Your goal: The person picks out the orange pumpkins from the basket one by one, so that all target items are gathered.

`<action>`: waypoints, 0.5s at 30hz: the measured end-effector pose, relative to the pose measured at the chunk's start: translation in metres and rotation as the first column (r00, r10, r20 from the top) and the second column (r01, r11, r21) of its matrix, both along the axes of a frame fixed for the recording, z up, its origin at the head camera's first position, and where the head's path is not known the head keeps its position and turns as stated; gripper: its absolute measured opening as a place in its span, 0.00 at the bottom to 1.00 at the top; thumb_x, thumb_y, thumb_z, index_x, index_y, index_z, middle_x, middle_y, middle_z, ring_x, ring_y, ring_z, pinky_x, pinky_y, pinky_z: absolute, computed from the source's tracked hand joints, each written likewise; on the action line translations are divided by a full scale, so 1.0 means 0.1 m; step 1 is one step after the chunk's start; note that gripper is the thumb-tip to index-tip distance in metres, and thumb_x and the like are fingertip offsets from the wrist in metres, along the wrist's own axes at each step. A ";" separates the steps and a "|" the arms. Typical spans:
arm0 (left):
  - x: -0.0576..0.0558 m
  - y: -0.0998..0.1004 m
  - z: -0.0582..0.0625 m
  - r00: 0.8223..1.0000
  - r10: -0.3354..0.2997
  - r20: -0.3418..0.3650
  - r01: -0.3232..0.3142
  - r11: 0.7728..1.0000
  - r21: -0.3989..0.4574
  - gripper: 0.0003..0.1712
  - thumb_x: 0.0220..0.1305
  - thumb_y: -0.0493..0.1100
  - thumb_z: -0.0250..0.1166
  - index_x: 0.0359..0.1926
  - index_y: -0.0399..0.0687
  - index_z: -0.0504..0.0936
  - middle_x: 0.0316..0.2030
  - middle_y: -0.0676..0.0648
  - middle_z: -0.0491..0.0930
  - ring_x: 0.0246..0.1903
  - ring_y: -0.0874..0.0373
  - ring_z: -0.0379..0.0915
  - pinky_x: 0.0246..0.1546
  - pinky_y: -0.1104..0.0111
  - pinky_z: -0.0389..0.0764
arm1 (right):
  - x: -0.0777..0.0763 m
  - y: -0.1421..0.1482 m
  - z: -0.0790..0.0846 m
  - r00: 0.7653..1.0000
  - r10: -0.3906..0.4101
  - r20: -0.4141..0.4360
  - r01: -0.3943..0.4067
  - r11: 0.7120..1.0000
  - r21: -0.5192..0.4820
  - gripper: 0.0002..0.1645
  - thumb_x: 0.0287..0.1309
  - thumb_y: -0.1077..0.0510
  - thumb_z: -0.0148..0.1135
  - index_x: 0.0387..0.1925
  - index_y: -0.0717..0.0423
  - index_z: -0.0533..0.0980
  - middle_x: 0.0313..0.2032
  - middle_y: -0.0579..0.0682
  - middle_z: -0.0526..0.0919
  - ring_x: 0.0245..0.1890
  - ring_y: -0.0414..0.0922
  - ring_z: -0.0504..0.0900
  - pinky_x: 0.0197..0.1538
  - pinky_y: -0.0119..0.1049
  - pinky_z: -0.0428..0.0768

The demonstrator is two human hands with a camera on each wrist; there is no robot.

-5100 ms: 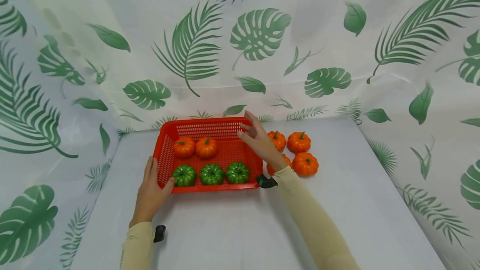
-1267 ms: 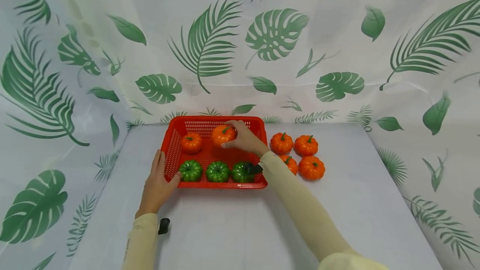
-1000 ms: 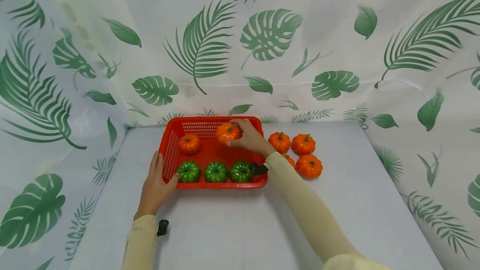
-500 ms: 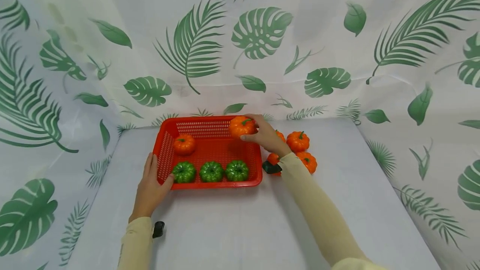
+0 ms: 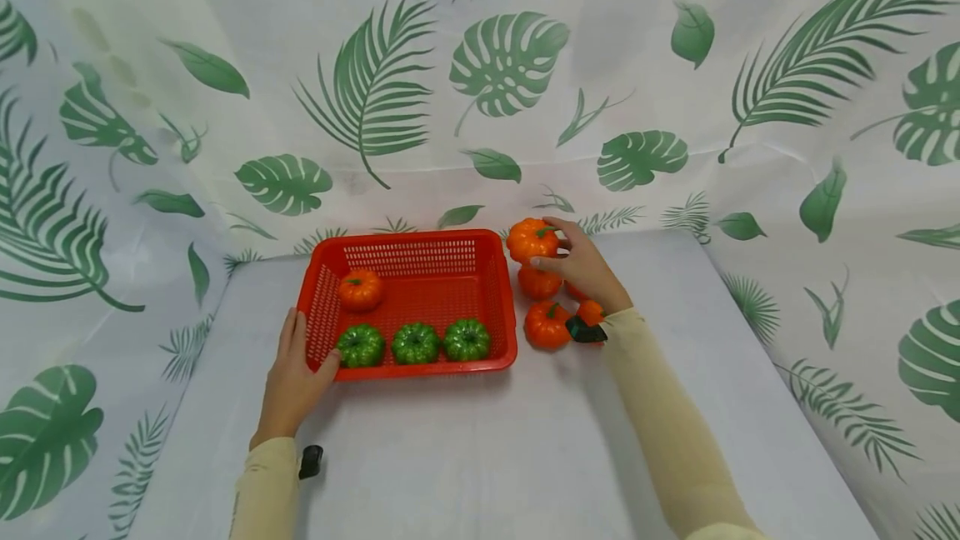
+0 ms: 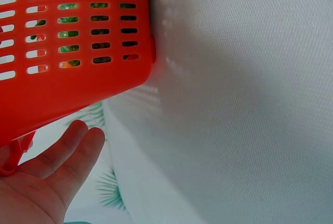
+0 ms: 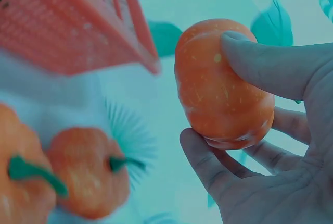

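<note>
My right hand [image 5: 588, 265] pinches a small orange pumpkin [image 5: 532, 240] between thumb and fingers, just beyond the basket's right side. In the right wrist view the thumb presses one side of the held pumpkin [image 7: 223, 94], fingers under the other. A red plastic basket [image 5: 405, 372] has one orange pumpkin [image 5: 361, 291] at its back left and three green pumpkins [image 5: 416, 344] in a row along its front. My left hand [image 5: 292, 377] rests at the basket's left front corner, thumb at the rim. The left wrist view shows straight fingers [image 6: 78, 161] beside the red wall.
Several more orange pumpkins [image 5: 547, 325] stand grouped on the white table [image 5: 480, 448] right of the basket, partly hidden under the right hand and wrist. A leaf-patterned white curtain [image 5: 420, 65] encloses the table at the back and sides.
The right hand, free at first above the basket's right side, has gripped an orange pumpkin in the basket, lifted it and carried it right, past the rim. The left hand has stayed at its corner.
</note>
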State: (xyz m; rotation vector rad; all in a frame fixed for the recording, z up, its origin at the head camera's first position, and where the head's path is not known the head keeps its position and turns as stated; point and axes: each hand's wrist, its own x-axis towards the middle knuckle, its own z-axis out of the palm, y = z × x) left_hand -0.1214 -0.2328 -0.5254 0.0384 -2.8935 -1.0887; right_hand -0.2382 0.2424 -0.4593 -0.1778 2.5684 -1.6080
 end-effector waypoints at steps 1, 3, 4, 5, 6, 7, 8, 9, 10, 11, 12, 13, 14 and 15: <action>0.00 0.00 -0.01 1.000 0.000 0.000 0.000 1.000 0.001 0.53 0.77 0.53 0.60 0.87 0.41 0.40 0.86 0.41 0.36 0.77 0.27 0.54 0.71 0.34 0.61 | 0.01 0.06 -0.01 1.000 -0.011 0.001 0.011 1.000 0.003 0.49 0.68 0.51 0.74 0.84 0.47 0.60 0.79 0.56 0.61 0.74 0.67 0.64 0.70 0.64 0.72; 0.01 0.00 -0.01 1.000 0.001 0.004 -0.001 1.000 0.004 0.53 0.77 0.53 0.60 0.87 0.41 0.40 0.86 0.41 0.36 0.77 0.26 0.53 0.71 0.34 0.61 | 0.04 0.18 -0.03 0.999 -0.035 0.004 0.035 0.999 0.020 0.50 0.68 0.50 0.74 0.84 0.48 0.59 0.79 0.57 0.60 0.74 0.67 0.64 0.71 0.64 0.70; 0.01 0.00 -0.01 1.000 0.002 0.005 -0.002 1.000 0.005 0.53 0.77 0.53 0.61 0.87 0.41 0.40 0.86 0.41 0.36 0.77 0.27 0.53 0.72 0.34 0.61 | 0.06 0.23 -0.04 0.999 -0.048 0.006 0.048 0.998 0.027 0.50 0.68 0.50 0.73 0.84 0.48 0.59 0.79 0.57 0.60 0.74 0.68 0.64 0.72 0.64 0.70; 0.01 0.00 -0.02 1.000 0.002 0.007 -0.002 1.000 0.006 0.53 0.77 0.53 0.61 0.87 0.41 0.40 0.86 0.42 0.35 0.77 0.27 0.53 0.72 0.34 0.61 | 0.08 0.28 -0.05 0.998 -0.062 0.009 0.062 0.998 0.030 0.51 0.68 0.50 0.73 0.84 0.48 0.59 0.79 0.57 0.60 0.74 0.68 0.64 0.72 0.64 0.70; 0.02 0.00 -0.02 1.000 0.002 0.007 -0.003 1.000 0.005 0.53 0.77 0.53 0.61 0.87 0.41 0.40 0.86 0.42 0.35 0.77 0.26 0.53 0.72 0.34 0.61 | 0.10 0.33 -0.06 0.997 -0.073 0.013 0.073 0.997 0.033 0.51 0.69 0.49 0.73 0.85 0.48 0.58 0.80 0.58 0.59 0.74 0.68 0.64 0.72 0.64 0.69; 0.02 0.00 -0.02 1.000 0.003 0.005 -0.003 1.000 0.004 0.53 0.76 0.53 0.61 0.87 0.41 0.40 0.86 0.42 0.35 0.77 0.26 0.53 0.71 0.34 0.61 | 0.12 0.38 -0.06 0.996 -0.083 0.017 0.083 0.996 0.035 0.51 0.69 0.49 0.73 0.85 0.48 0.58 0.80 0.58 0.58 0.74 0.68 0.64 0.72 0.64 0.69; 0.02 0.00 -0.02 1.000 0.004 0.002 -0.004 1.000 0.003 0.53 0.76 0.53 0.61 0.87 0.41 0.41 0.86 0.41 0.36 0.77 0.26 0.53 0.71 0.33 0.61 | 0.14 0.42 -0.07 0.996 -0.092 0.021 0.092 0.995 0.038 0.52 0.69 0.49 0.73 0.85 0.48 0.57 0.81 0.58 0.58 0.75 0.68 0.63 0.72 0.65 0.69; 0.01 0.00 -0.02 1.000 0.005 -0.002 -0.005 1.000 0.001 0.53 0.76 0.53 0.61 0.87 0.41 0.41 0.86 0.41 0.36 0.77 0.26 0.53 0.71 0.33 0.61 | 0.16 0.47 -0.08 0.994 -0.103 0.024 0.102 0.994 0.040 0.52 0.69 0.49 0.73 0.85 0.48 0.57 0.81 0.58 0.57 0.75 0.68 0.63 0.72 0.65 0.68; 0.01 0.00 -0.02 1.000 0.006 -0.005 -0.006 1.000 -0.002 0.53 0.76 0.52 0.61 0.87 0.41 0.41 0.86 0.41 0.36 0.77 0.26 0.53 0.71 0.33 0.61 | 0.18 0.52 -0.09 0.993 -0.113 0.027 0.112 0.993 0.040 0.52 0.69 0.48 0.73 0.86 0.48 0.56 0.82 0.58 0.56 0.75 0.68 0.63 0.72 0.66 0.68; 0.01 0.00 -0.02 1.000 0.006 -0.008 -0.006 1.000 -0.005 0.53 0.76 0.52 0.61 0.87 0.41 0.41 0.86 0.41 0.36 0.77 0.26 0.53 0.71 0.33 0.61 | 0.20 0.57 -0.10 0.992 -0.124 0.032 0.122 0.992 0.042 0.53 0.69 0.48 0.73 0.86 0.48 0.56 0.82 0.58 0.55 0.75 0.68 0.63 0.72 0.66 0.68; 0.01 0.00 -0.02 1.000 0.007 -0.012 -0.007 1.000 -0.007 0.53 0.76 0.52 0.61 0.87 0.40 0.41 0.86 0.40 0.37 0.76 0.26 0.54 0.71 0.33 0.61 | 0.22 0.61 -0.11 0.990 -0.136 0.038 0.134 0.990 0.048 0.54 0.69 0.48 0.73 0.86 0.47 0.55 0.83 0.58 0.54 0.75 0.69 0.63 0.72 0.67 0.68; 0.00 0.00 -0.02 1.000 0.007 -0.014 -0.007 1.000 -0.008 0.53 0.76 0.52 0.61 0.87 0.40 0.41 0.86 0.40 0.37 0.76 0.26 0.54 0.71 0.33 0.61 | 0.24 0.66 -0.13 0.988 -0.150 0.044 0.148 0.988 0.054 0.54 0.68 0.47 0.73 0.86 0.47 0.55 0.83 0.59 0.53 0.75 0.69 0.63 0.72 0.67 0.68; 0.00 0.00 -0.02 1.000 0.006 -0.016 -0.006 1.000 -0.008 0.53 0.76 0.52 0.62 0.87 0.40 0.41 0.86 0.40 0.37 0.77 0.26 0.53 0.71 0.33 0.61 | 0.25 0.70 -0.14 0.985 -0.164 0.048 0.161 0.985 0.060 0.54 0.69 0.47 0.73 0.86 0.47 0.54 0.83 0.59 0.53 0.75 0.69 0.63 0.72 0.67 0.68; 0.00 0.00 -0.02 1.000 0.005 -0.016 -0.005 1.000 -0.009 0.53 0.76 0.52 0.62 0.87 0.40 0.41 0.86 0.40 0.37 0.77 0.26 0.53 0.71 0.33 0.61 | 0.27 0.74 -0.15 0.983 -0.178 0.050 0.175 0.983 0.064 0.55 0.69 0.47 0.72 0.87 0.47 0.54 0.83 0.59 0.52 0.75 0.69 0.63 0.72 0.67 0.68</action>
